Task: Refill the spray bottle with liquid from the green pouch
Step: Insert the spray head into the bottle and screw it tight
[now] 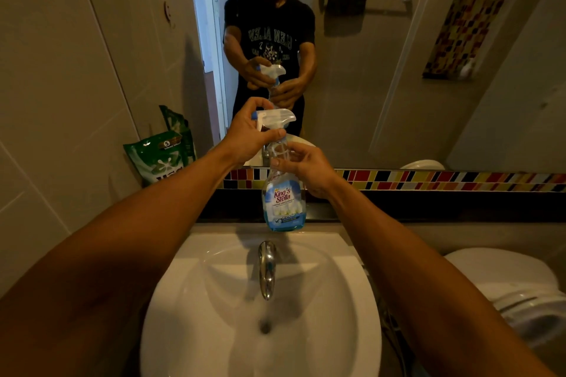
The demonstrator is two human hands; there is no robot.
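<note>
We are seeing one green pouch (159, 157) leaning upright against the tiled wall at the far left, on the ledge beside the mirror (382, 70), well apart from both hands. Moving right, our left hand (249, 135) is reaching forward from an outstretched forearm and is curling around the white trigger head (273, 118) of the spray bottle (284, 193): the fingers (257, 104) are arching over the top and far side of the head, and the thumb is pressing against its near side just below the trigger, so the hand is gripping the head closed. There is one spray bottle, and it is standing upright in mid-air above the far rim of the white sink (214, 330), its clear blue body with a blue and white label hanging below both hands. To its right, our right hand (307, 168) is coming in from the other forearm, wrist bent slightly, and is pinching the narrow clear neck of the bottle between thumb and fingertips, with the palm facing left. One chrome faucet (267, 269) is pointing toward us over the basin, directly below the bottle. At the near right, one white toilet (517, 294) is showing partly. The mirror is repeating the two hands and the bottle.
</note>
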